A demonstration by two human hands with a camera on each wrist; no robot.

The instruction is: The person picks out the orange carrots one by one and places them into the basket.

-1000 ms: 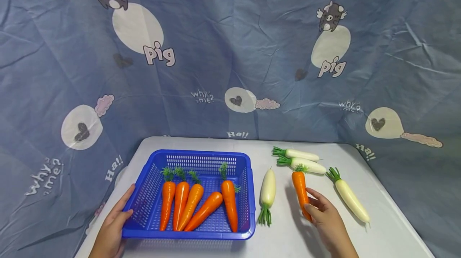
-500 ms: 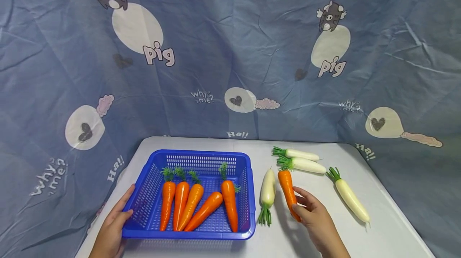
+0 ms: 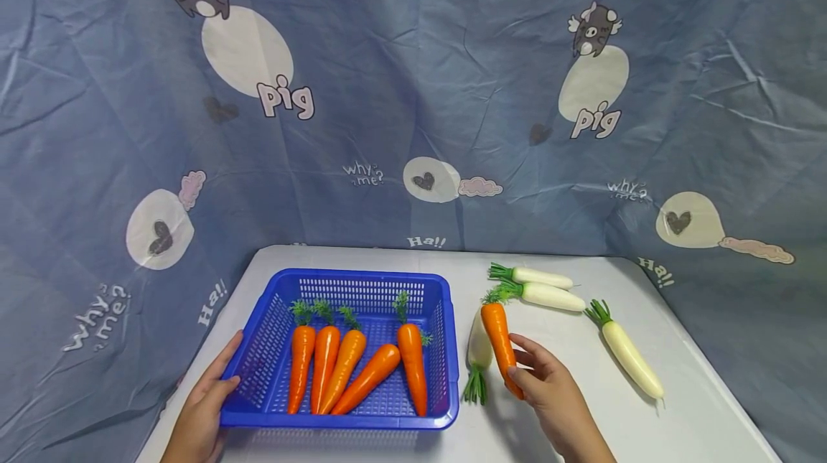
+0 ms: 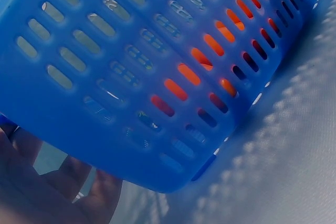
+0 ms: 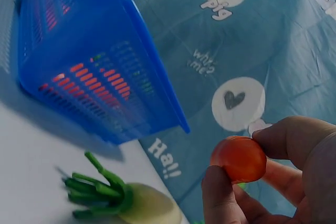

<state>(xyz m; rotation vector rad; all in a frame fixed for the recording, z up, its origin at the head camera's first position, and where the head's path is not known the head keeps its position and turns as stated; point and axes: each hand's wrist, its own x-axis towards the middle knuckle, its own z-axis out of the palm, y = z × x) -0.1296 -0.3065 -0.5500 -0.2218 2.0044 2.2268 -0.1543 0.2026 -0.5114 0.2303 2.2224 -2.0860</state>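
My right hand (image 3: pixel 545 387) pinches an orange carrot (image 3: pixel 499 344) near its narrow end, green top pointing away. The carrot is raised and partly covers a white radish (image 3: pixel 479 348) lying on the table. In the right wrist view the carrot (image 5: pixel 239 158) shows end-on between thumb and fingers. My left hand (image 3: pixel 202 405) grips the rim of a blue plastic basket (image 3: pixel 336 421) at its near left corner, thumb over the edge. Inside the basket lie several carrots (image 3: pixel 347 370). In the left wrist view the fingers (image 4: pixel 102 195) sit below the basket's rim.
Two white radishes (image 3: pixel 549 296) lie side by side at the back right of the white table (image 3: pixel 581 355). Another radish (image 3: pixel 629 359) lies farther right. A blue patterned cloth (image 3: pixel 420 90) hangs behind the table and at its sides.
My right hand has moved left with the carrot, from between the radishes to over the one beside the basket. The left hand and basket have stayed put.
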